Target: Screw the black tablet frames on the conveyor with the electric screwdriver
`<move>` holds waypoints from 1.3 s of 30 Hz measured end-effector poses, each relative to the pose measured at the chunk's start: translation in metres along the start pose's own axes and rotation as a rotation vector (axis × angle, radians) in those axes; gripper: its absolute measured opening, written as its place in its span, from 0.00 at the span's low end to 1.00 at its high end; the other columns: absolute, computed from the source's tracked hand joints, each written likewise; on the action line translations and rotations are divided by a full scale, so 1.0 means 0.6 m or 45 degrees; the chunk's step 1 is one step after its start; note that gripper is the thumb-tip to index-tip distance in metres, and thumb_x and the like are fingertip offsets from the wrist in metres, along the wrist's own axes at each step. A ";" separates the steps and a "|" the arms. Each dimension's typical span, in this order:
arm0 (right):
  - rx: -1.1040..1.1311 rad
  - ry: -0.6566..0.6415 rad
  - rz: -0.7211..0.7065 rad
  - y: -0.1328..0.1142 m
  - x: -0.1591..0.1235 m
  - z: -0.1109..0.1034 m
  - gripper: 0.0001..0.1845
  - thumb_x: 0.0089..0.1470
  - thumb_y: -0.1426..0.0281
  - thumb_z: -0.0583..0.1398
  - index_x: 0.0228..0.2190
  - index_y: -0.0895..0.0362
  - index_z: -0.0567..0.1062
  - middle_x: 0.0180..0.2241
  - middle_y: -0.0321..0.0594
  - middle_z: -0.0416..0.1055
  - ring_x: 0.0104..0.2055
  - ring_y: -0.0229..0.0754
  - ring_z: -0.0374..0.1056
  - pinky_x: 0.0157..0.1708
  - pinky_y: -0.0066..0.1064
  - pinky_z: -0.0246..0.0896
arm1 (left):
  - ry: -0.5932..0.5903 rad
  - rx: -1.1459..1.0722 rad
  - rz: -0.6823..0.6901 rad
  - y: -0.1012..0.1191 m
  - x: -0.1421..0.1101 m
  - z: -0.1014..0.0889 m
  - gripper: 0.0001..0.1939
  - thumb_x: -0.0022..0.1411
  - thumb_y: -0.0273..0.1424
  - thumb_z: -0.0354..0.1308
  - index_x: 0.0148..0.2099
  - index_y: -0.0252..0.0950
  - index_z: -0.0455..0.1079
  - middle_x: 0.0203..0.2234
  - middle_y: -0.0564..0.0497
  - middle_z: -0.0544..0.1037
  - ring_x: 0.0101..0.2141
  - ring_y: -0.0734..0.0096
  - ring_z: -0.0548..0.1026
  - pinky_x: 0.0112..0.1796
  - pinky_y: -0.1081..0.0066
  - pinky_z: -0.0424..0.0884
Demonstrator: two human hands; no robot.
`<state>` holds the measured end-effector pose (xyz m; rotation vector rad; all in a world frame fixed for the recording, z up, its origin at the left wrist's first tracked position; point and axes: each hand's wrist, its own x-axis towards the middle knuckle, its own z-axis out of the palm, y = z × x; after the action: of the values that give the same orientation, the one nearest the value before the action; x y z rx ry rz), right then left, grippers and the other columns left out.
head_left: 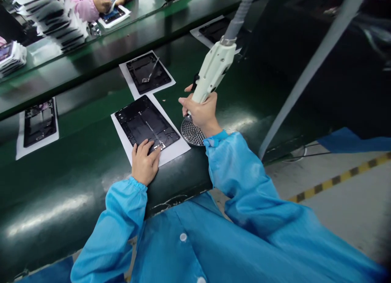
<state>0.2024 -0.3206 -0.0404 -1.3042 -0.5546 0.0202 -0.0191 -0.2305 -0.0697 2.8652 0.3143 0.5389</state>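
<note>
My left hand (145,161) lies on the lower edge of a black tablet-sized housing (146,122), its fingers curled over the rim. The housing sits flat on a white paper sheet (180,148). My right hand (200,114) grips a pale electric screwdriver (214,69), which hangs from a grey hose (240,14). Its tip is hidden behind my hand, above a round perforated metal dish (192,131). That dish touches the heel of my right hand.
Further black housings (148,73) lie on white sheets along the green conveyor belt (61,185), one with a thin metal tool on it. Across a raised rail, a co-worker's hands (110,2) work beside stacked black parts (51,22). A grey strap (308,71) crosses the right side.
</note>
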 end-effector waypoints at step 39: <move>0.177 -0.330 0.097 -0.061 -0.088 0.071 0.14 0.45 0.66 0.66 0.35 0.54 0.69 0.13 0.24 0.63 0.14 0.32 0.59 0.19 0.29 0.61 | -0.090 0.055 -0.260 0.013 0.004 -0.004 0.18 0.65 0.40 0.52 0.53 0.39 0.72 0.60 0.43 0.66 0.62 0.50 0.60 0.59 0.41 0.53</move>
<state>0.1287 -0.3092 -0.0205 -1.1931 -0.7113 0.2895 -0.0165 -0.2368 -0.0648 2.8402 0.6050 0.3967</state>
